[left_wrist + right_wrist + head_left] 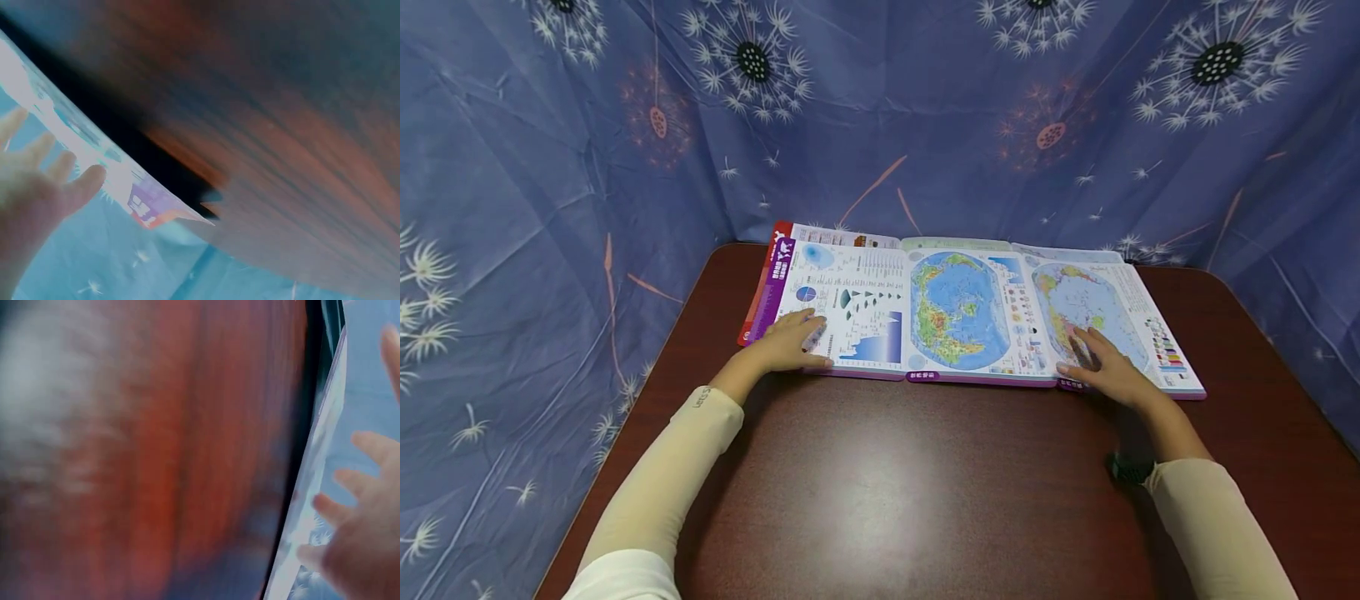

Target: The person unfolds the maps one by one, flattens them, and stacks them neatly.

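A fold-out world map with a purple border lies spread in three panels across the far part of the table. Its left panel carries charts and diagrams; the middle and right panels show maps of the world. My left hand is at the near left corner of the left panel, fingers loosely spread over the sheet. Over the near edge of the right panel is my right hand, its fingers apart and bent slightly. In the wrist views, the left hand and right hand both show spread fingers beside the map's edge.
A red-edged sheet shows from under the map along its left and far sides. Behind the dark brown table hangs a blue cloth with dandelion prints. A dark green band is by the right wrist.
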{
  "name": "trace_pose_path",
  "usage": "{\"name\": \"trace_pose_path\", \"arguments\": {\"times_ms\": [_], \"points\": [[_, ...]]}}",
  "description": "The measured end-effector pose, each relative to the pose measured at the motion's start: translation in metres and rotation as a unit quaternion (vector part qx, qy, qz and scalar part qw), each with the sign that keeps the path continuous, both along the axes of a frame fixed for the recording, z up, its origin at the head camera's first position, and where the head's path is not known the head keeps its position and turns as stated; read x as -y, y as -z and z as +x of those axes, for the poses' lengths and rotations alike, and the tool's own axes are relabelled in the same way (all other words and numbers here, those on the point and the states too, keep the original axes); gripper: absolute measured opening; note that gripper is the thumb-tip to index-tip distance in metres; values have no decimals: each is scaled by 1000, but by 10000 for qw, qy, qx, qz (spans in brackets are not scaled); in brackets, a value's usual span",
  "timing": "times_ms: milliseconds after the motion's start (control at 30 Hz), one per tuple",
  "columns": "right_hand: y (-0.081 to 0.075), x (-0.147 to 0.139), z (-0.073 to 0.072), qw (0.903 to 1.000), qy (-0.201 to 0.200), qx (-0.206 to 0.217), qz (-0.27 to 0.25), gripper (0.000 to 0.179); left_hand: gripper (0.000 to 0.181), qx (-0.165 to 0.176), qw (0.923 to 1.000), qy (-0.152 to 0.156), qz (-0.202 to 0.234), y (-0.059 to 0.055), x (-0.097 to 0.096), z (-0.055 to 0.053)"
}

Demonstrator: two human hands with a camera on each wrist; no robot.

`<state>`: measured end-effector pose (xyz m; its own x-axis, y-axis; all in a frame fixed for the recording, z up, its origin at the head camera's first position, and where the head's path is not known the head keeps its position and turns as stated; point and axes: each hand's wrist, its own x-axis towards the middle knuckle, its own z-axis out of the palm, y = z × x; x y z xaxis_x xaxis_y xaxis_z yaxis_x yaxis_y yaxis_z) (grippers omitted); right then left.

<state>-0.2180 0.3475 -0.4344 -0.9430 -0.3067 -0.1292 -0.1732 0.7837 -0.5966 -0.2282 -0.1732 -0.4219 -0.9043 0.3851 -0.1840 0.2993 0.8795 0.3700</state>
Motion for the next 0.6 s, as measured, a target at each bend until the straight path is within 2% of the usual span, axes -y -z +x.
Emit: {"name": "trace_pose_path", "arguments": {"times_ms": [100,167,233,333,600], "points": [[0,5,10,9991,-313,217,196,95,98,540,9979,352,-89,0,-2,8],[0,6,15,9977,-412,208,503,101,102,707,9964,448,-129,0,-2,11],[1,6,19,9956,-456,201,799,105,101,729,9962,453,-148,1,-1,13],[2,6,22,9930,-527,115,1048,106,95,625,9971,426,-125,3,1,13],[4,3,16,9945,-686,-98,781,87,78,156,9989,404,-176,4,2,11]]}}
